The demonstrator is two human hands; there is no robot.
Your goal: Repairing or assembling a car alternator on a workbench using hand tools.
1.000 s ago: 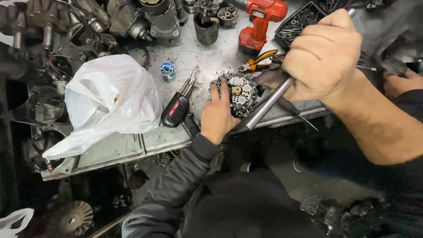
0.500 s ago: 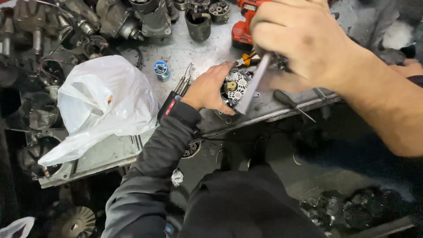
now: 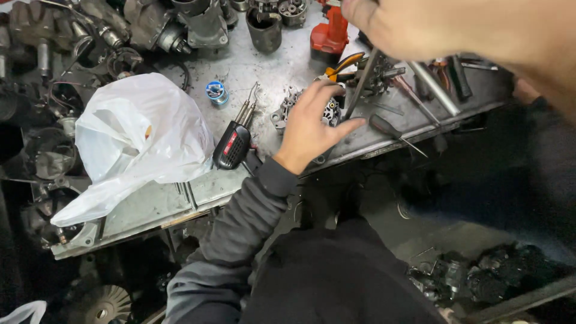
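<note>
One grimy, toothed alternator part [image 3: 312,111] is pressed down under the spread left hand [image 3: 312,123]; the right hand [image 3: 420,27], now raised higher, is clenched around a metal rod [image 3: 360,84].

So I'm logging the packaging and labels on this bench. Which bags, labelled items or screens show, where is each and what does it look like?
White plastic bag: left on the metal bench, crumpled, with something orange faintly showing through.
Small round spool: behind the bag, right of it, blue and white label on top.
Black handheld tool: between the bag and the left hand, red patch on its body.
Screens or signs: none.
</note>
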